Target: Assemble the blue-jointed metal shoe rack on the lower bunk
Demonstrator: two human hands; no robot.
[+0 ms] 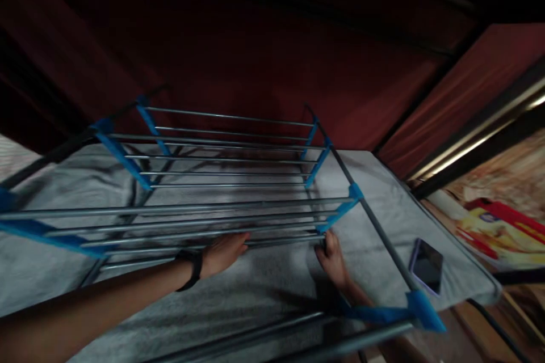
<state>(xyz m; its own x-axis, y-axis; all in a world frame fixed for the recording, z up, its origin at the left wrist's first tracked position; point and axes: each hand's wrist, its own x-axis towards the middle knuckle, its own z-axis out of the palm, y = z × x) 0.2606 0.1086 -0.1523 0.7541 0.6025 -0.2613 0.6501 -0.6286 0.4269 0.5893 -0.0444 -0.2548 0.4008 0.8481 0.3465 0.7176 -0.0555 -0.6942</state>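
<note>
A rack of grey metal tubes [255,204] joined by blue plastic connectors [338,212] lies on its side across the grey cloth. My left hand [223,253], with a black band on the wrist, is closed around a lower tube of the nearer tier, left of its middle. At that tier's right end, my right hand [334,261] curls its fingers at the tube's end, just under the blue connector. Part of my right forearm passes behind the nearest blue connector [426,311]. The undersides of both hands are hidden.
The rack rests on a cloth-covered surface [281,278]. A phone [427,266] lies near its right edge. Beyond that edge is a red and yellow package [502,232]. Dark red fabric [238,51] hangs behind the rack, and a dark frame bar [468,147] runs at the right.
</note>
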